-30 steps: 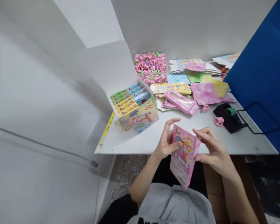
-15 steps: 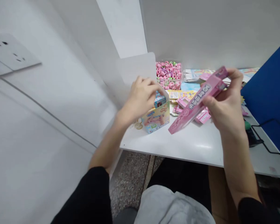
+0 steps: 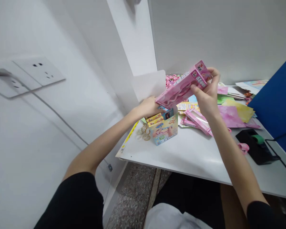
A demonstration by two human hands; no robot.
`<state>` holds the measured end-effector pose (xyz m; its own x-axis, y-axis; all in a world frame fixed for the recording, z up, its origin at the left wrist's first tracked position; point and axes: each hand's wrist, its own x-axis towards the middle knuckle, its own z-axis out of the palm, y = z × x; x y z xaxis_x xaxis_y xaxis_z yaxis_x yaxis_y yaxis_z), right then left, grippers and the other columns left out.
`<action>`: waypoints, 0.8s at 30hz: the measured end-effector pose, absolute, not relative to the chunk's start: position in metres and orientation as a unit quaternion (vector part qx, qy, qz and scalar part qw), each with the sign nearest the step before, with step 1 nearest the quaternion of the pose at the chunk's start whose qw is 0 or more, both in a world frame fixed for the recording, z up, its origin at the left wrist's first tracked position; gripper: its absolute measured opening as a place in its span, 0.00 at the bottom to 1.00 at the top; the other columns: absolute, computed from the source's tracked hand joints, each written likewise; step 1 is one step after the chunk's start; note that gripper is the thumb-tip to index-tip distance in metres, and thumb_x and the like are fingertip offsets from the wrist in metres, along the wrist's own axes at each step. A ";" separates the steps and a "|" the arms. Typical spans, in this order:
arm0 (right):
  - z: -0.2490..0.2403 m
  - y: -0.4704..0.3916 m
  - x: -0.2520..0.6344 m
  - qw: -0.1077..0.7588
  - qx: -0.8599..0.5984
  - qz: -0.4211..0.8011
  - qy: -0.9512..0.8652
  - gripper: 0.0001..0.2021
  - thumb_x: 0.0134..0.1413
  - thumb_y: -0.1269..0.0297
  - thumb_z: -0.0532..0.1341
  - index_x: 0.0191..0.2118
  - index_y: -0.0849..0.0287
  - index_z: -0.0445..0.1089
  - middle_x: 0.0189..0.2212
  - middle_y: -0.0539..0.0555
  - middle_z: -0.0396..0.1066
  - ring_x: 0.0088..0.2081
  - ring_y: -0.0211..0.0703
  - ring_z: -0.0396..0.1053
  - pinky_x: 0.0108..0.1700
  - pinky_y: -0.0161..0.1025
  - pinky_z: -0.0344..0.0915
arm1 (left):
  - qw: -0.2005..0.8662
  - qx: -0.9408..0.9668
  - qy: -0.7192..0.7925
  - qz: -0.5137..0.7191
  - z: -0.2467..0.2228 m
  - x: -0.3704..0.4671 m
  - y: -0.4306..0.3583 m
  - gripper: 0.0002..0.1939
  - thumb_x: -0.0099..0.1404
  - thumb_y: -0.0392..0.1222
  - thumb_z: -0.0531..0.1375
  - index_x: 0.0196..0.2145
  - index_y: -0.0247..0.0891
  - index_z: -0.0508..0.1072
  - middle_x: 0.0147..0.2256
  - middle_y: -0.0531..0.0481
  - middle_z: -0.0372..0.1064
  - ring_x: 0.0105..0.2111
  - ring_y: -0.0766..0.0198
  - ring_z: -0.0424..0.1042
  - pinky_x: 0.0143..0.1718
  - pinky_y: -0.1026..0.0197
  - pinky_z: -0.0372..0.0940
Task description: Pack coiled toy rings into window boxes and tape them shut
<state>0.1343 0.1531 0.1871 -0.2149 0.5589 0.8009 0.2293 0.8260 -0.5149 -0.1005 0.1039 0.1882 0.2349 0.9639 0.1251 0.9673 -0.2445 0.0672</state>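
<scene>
My right hand (image 3: 208, 92) grips a pink printed box (image 3: 183, 87), held tilted above the table with its lower left end over an open display carton (image 3: 165, 130). That carton stands upright with its white lid raised at the back, and small yellow and blue boxes (image 3: 154, 119) sit inside it. My left hand (image 3: 149, 107) reaches to the carton's back left side; its fingertips are partly hidden behind the pink box, and what they hold, if anything, cannot be made out.
Flat pink boxes (image 3: 199, 121) lie right of the carton, with pink and yellow sheets (image 3: 231, 116) beyond. A black tape dispenser (image 3: 255, 146) is at the right. Pink rings (image 3: 173, 79) lie behind; clear-gold rings (image 3: 145, 132) lie left. A blue panel (image 3: 278, 105) borders the table.
The pink box has moved left and up, turned to show another face, and is now over the carton. My left hand has dropped lower behind the carton's edge. The view has shifted.
</scene>
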 end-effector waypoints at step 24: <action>0.244 0.110 0.119 0.374 -0.176 0.136 -0.900 0.29 0.52 0.82 0.55 0.59 0.52 0.60 0.49 0.55 0.68 0.52 0.55 0.66 0.54 0.58 0.67 | -0.056 -0.787 -0.608 -0.087 0.176 -0.102 0.063 0.11 0.70 0.45 0.57 0.45 0.38 0.72 0.42 0.43 0.73 0.42 0.54 0.73 0.41 0.56 0.65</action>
<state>0.1192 0.1098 0.2445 -0.6579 0.4194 0.6255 0.2153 0.9007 -0.3774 -0.1023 0.0630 0.1758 0.2464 0.9667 0.0687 0.9474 -0.2552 0.1929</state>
